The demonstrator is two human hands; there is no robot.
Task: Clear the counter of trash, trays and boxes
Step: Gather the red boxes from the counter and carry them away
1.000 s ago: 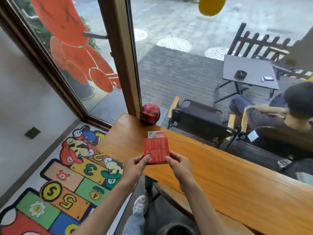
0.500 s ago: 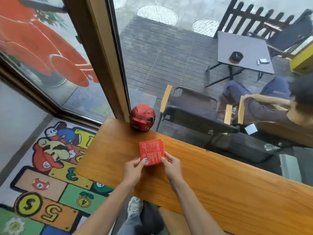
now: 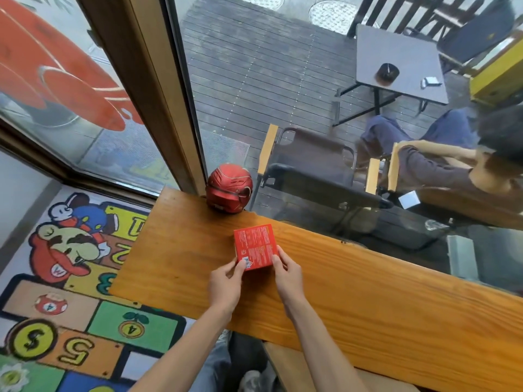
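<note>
**Box held in both hands over the desk**

Box (image 3: 255, 247), small, red and printed, sits just above or on the wooden desk (image 3: 353, 301); which of the two I cannot tell. The left hand (image 3: 226, 284) pinches its near left corner, the right hand (image 3: 287, 274) its near right edge, so each grip is clamped on the box. It looks like light, stiff cardboard that thin walls would let crush; the side edges seem the best hold. A red helmet (image 3: 229, 192) stands beyond it, apart, by the window.

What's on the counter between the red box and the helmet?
Nothing: in the head view only bare wood of the counter separates the red box from the helmet.
</note>
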